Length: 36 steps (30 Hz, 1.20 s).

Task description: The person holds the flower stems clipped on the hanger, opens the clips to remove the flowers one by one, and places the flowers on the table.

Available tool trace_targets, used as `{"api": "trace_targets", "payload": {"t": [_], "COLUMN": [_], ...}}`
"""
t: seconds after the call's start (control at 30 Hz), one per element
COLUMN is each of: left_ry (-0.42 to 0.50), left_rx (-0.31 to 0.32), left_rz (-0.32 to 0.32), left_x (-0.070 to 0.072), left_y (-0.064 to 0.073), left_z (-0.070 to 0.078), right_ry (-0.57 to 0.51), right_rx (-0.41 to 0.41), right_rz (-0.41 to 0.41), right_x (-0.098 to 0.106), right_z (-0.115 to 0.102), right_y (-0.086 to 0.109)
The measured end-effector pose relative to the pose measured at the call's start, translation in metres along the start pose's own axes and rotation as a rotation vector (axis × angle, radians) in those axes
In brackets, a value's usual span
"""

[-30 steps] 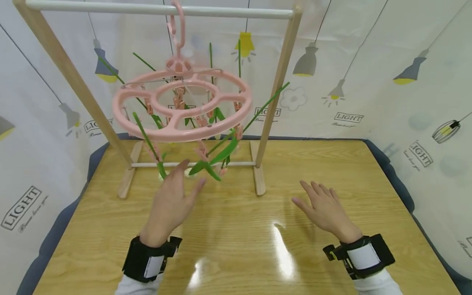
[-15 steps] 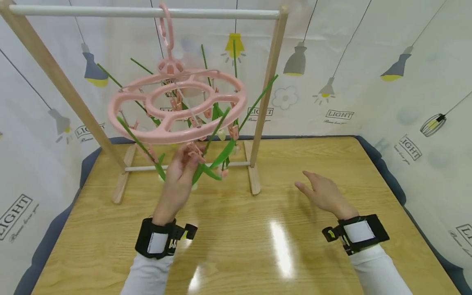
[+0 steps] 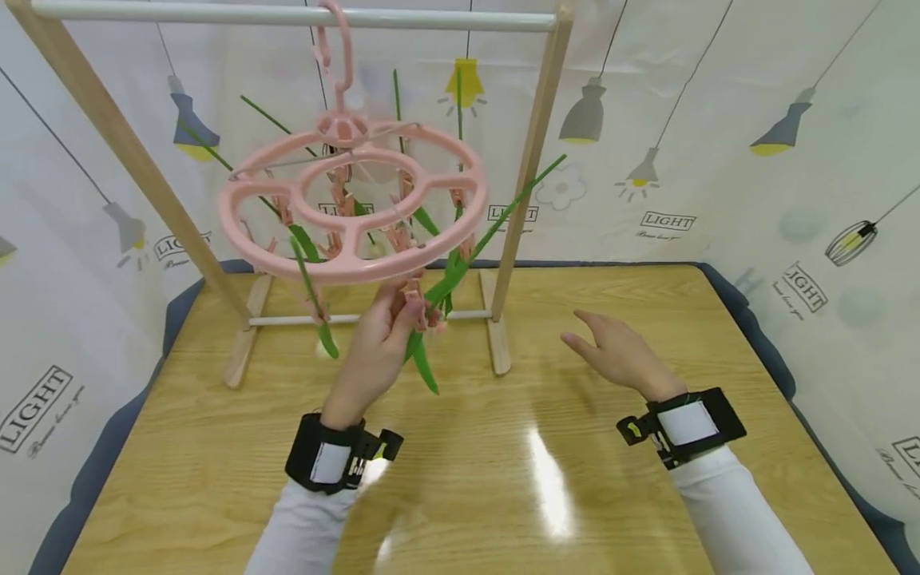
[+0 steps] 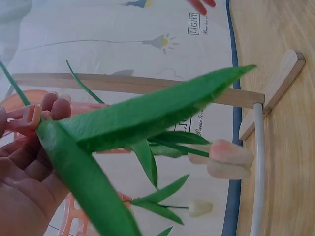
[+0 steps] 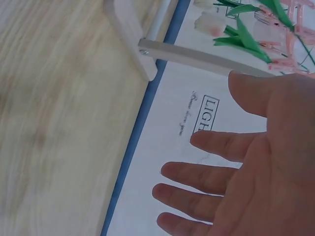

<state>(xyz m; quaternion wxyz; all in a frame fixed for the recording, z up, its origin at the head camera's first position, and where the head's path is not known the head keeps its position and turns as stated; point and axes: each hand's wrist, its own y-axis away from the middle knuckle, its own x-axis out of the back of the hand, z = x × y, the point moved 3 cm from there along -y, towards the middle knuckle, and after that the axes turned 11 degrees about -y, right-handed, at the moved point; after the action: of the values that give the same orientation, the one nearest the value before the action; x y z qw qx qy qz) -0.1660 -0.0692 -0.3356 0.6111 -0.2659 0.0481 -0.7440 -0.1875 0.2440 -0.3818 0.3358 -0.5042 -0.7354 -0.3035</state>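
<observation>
A pale backdrop (image 3: 726, 144) patterned with hanging lamps fills the upper part of the head view. Below it, a glossy wood-grain surface (image 3: 460, 463) spreads across the lower half. A rack (image 3: 535, 144) with wooden posts and white crossbars stands on the surface, from the upper left to the centre of the frame. From its top bar hangs a pink round hanger (image 3: 350, 247), left of centre, with pegs dangling below the ring and green-stemmed flowers around it.

A person's two hands reach in from the bottom, in white sleeves (image 3: 295, 527) and black wristbands (image 3: 327, 451). The left hand (image 3: 374, 335) is under the hanger's front edge, near the centre, its fingers pinching a pink clip (image 3: 415, 303). The right hand (image 3: 614, 347), right of centre, holds nothing; its fingers are extended and spread apart.

In the left wrist view, broad green leaves (image 4: 147, 110) fan out just beside the held clip. Beyond them are a pink-and-white tulip (image 4: 229, 160) at right of centre and a smaller white tulip (image 4: 200, 207) at lower right.
</observation>
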Motion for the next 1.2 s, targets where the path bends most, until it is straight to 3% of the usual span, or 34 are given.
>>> {"api": "trace_targets", "payload": {"t": [0.27,0.47,0.67,0.87,1.0,1.13,1.2], "left_ry": [-0.11,-0.128,-0.17,-0.378,-0.476,-0.413,-0.342], "left_rx": [0.084,0.115,0.106,0.09,0.065,0.048,0.037], "left_rz": [0.003,0.058,0.116,0.211,0.261,0.279,0.267], "left_x": [-0.007,-0.008,-0.006,-0.001,0.001,0.002,0.002], "left_y": [-0.003,-0.002,-0.003,0.0,0.001,0.002,0.001], "left_z": [-0.004,-0.004,0.001,0.0,-0.001,-0.001,0.0], "right_ry": [-0.068,-0.124,-0.305,-0.503,-0.563,-0.606,-0.697], "right_rx": [0.062,0.202,0.365,0.531,0.599,0.613,0.588], "right_rz": [-0.048,-0.014,-0.003,0.08,0.18,0.258,0.265], "right_x": [-0.001,0.002,0.0,-0.001,-0.004,-0.008,-0.009], "right_z": [-0.04,-0.082,-0.127,-0.162,-0.172,-0.174,-0.173], "right_y": [-0.016,-0.021,-0.013,-0.012,-0.013,-0.017,-0.02]}}
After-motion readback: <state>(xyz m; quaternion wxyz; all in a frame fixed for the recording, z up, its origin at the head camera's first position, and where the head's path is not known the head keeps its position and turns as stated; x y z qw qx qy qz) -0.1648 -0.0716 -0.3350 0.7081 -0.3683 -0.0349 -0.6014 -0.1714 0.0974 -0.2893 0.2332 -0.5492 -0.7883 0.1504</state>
